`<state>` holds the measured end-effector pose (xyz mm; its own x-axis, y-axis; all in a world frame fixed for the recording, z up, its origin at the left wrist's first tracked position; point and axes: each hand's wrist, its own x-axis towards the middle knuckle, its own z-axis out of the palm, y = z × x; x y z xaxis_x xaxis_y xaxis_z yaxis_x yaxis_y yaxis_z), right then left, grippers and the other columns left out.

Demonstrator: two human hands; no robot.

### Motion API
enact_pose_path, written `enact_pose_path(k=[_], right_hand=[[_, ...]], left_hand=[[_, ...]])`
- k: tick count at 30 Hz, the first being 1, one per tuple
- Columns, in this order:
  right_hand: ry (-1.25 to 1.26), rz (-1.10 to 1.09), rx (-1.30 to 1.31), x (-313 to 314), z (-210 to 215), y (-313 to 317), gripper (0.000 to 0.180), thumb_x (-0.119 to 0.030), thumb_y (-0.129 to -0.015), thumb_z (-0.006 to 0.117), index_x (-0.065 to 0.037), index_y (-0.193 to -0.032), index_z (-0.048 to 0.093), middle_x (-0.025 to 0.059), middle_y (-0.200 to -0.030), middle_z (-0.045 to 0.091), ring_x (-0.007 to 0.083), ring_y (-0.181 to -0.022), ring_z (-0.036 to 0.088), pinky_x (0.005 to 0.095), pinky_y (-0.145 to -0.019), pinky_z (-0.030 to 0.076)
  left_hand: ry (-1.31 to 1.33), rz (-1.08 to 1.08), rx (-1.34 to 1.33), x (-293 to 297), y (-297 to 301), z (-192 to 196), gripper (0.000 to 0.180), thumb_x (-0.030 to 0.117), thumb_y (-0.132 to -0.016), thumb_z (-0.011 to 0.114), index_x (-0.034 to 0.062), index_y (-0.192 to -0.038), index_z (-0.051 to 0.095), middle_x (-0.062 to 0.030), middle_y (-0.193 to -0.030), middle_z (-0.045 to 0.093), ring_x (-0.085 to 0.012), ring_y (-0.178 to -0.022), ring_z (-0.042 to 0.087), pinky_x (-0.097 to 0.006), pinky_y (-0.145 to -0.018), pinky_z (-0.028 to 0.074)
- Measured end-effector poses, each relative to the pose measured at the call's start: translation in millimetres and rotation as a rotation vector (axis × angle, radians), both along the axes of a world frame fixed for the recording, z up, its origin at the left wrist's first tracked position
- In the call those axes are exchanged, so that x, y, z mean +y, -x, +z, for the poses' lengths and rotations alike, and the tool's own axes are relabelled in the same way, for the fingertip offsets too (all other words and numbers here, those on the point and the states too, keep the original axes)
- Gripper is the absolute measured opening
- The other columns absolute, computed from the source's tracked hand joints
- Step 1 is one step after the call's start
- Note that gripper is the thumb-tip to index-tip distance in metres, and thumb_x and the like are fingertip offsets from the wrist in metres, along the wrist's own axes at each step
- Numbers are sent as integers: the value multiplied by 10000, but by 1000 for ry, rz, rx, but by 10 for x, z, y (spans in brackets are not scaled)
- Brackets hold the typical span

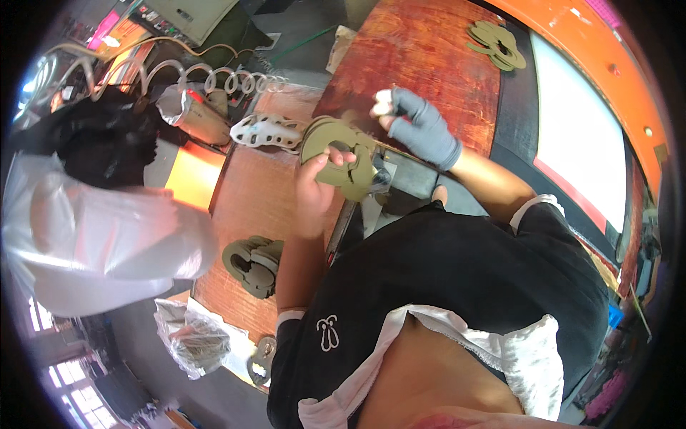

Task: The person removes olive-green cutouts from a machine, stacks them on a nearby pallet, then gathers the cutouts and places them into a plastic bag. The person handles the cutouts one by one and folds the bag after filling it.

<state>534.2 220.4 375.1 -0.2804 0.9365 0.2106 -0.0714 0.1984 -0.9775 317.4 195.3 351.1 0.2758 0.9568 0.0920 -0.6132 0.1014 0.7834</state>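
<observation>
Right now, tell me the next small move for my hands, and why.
Probably bring the gloved right hand in to the right edge of the olive pieces to help steady them: only the left hand grips them, while the right is apart from them, its fingers curled above the reddish board.

olive pieces (341, 174): matt | glove (426, 134): matt cloth | tabletop (421, 50): scuffed wood

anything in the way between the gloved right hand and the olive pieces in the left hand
Nothing visible: in this view, an open gap separates the right hand from the olive pieces in the left hand.
</observation>
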Motion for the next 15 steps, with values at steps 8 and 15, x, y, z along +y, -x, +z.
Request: enact_pose_path(k=[8, 15], right_hand=[[-163, 271, -190, -57, 497, 284, 543, -304, -826, 609, -6, -1240, 423, 135, -1101, 543, 208, -1045, 519, 324, -890, 414], [82, 389, 55, -214, 559, 342, 341, -212, -895, 541, -16, -1163, 464, 26, -994, 532, 83, -914, 487, 240, -801, 425]], left_hand=[[-103, -458, 33, 62, 245, 660, 437, 290, -891, 428, -32, -1188, 430, -76, -723, 546, -215, -717, 566, -404, -787, 477], [-234, -292, 3, -122, 176, 866, 550, 357, -893, 508, 8, -1288, 348, -148, -883, 567, -196, -695, 555, -312, -651, 477]])
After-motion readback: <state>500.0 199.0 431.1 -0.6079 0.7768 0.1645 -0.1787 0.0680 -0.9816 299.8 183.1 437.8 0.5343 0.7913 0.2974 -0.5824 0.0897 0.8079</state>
